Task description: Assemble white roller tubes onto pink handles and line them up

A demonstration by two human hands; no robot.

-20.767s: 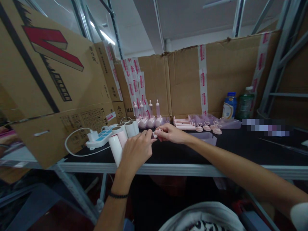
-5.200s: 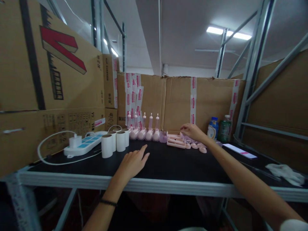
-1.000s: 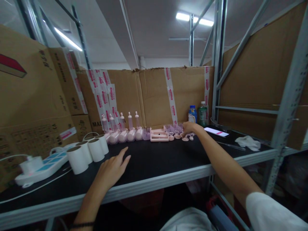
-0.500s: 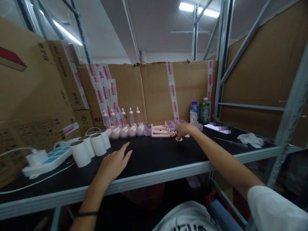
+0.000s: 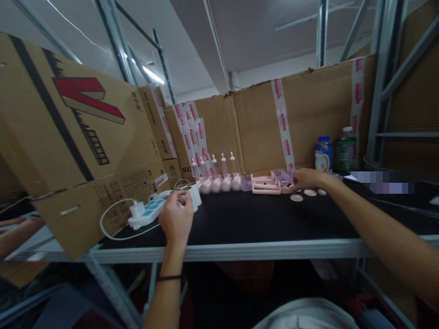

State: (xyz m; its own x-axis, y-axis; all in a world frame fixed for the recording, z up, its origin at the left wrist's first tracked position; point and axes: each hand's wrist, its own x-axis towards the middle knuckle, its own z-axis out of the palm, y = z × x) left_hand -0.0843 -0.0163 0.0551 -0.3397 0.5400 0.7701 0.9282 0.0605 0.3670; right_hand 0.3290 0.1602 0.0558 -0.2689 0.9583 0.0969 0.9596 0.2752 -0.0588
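Observation:
My left hand is in front of the white rolls, its fingers curled in toward the thumb. Whether it touches a roll or holds something small is hidden. Over the small pink parts at the back of the shelf, my right hand points down with its fingertips together; what is in them cannot be made out. Flat pink discs lie just below that hand. Beside it are pink frame-like pieces and a translucent purple tray. Several pink rounded units with clear upright tubes stand in a row.
A white power strip with a plugged-in cable lies at the left. Two bottles, one blue and one green, stand at the back right. Cardboard panels wall the shelf. Another person's arm shows at far left.
The view has turned left. My left hand has moved to the white rolls, and its spread fingers have curled in. My right hand stays over the pink parts.

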